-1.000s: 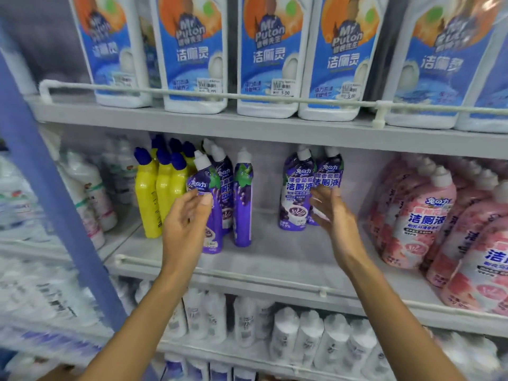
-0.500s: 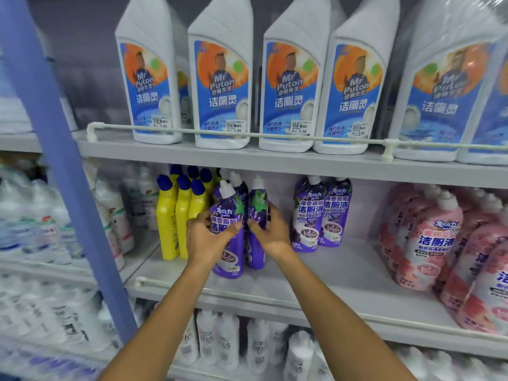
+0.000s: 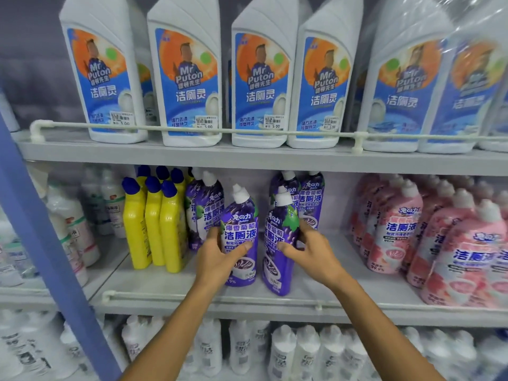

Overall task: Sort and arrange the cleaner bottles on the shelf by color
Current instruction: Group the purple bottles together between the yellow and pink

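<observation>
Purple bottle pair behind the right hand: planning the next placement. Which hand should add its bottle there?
Likely right hand: the purple bottle it grips is in front of that pair; the left hand holds its bottle further left, nearer the yellow bottles.

One head-worn wide-angle view, facing the middle shelf (image 3: 165, 285) head-on, close in, tilted slightly downward

Top-shelf white bottles (image 3: 189, 78): caps cut off by upper edge; sticker print illegible
Bottom-shelf bottles (image 3: 283, 350): blurred; labels unreadable
Rear purple bottles (image 3: 313, 198): lower parts hidden behind held purple bottle (image 3: 280, 243), right hand (image 3: 316, 257)
Pink bottles (image 3: 398, 229): rightmost cut off by edge
</observation>
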`<action>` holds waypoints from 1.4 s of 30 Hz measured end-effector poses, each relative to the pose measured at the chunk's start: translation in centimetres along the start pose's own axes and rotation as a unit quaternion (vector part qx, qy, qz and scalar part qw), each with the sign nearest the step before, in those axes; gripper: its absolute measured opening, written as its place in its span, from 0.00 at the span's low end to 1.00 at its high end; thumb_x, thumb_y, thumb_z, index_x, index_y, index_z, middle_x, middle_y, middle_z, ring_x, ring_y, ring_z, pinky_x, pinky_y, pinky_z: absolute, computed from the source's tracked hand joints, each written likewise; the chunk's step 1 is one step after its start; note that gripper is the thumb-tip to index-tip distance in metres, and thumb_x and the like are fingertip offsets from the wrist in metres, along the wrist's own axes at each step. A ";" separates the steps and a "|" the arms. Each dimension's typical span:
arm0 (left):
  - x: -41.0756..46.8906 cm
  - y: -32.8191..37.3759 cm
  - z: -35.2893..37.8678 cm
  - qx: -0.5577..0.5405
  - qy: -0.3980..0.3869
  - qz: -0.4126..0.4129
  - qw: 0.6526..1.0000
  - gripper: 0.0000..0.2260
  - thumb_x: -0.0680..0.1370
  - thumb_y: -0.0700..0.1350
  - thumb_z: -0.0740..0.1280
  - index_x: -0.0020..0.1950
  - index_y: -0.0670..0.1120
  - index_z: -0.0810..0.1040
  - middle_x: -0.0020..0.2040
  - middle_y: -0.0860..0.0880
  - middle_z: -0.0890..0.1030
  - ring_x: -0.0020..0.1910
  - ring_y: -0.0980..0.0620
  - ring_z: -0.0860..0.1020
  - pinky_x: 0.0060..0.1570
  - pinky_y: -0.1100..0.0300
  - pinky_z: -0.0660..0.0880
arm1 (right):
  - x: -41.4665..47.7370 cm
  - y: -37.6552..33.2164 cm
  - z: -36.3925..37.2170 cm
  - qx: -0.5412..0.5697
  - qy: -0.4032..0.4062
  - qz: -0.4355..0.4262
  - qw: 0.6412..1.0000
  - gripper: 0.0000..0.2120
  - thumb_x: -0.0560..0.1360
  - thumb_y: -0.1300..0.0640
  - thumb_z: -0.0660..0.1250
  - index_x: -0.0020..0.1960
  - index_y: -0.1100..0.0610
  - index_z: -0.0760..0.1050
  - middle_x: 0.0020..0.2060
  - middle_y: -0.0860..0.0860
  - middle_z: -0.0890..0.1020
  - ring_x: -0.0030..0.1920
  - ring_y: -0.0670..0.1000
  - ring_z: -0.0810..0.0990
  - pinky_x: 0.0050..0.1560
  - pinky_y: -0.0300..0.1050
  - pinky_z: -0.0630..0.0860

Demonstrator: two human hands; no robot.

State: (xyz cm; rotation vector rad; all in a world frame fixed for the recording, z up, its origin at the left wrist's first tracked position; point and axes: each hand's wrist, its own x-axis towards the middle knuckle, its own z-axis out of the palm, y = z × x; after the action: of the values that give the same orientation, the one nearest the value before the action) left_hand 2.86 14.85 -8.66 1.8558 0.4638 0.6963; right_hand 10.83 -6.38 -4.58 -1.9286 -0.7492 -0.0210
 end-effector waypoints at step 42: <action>4.3 0.8 14.3 -0.130 -0.010 0.019 0.991 0.22 0.73 0.45 0.79 0.65 0.52 0.79 0.55 0.56 0.86 0.52 0.58 0.85 0.49 0.59 0.83 | 10.0 12.8 -5.2 0.104 0.071 0.018 0.992 0.22 0.81 0.59 0.68 0.72 0.54 0.64 0.58 0.47 0.81 0.51 0.31 0.81 0.49 0.30 0.79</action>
State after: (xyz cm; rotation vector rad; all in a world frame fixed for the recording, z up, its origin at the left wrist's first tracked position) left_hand 15.47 7.12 -10.79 1.6274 0.3080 0.7273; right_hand 26.97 -9.45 -9.22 -1.7224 -0.5970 -0.0563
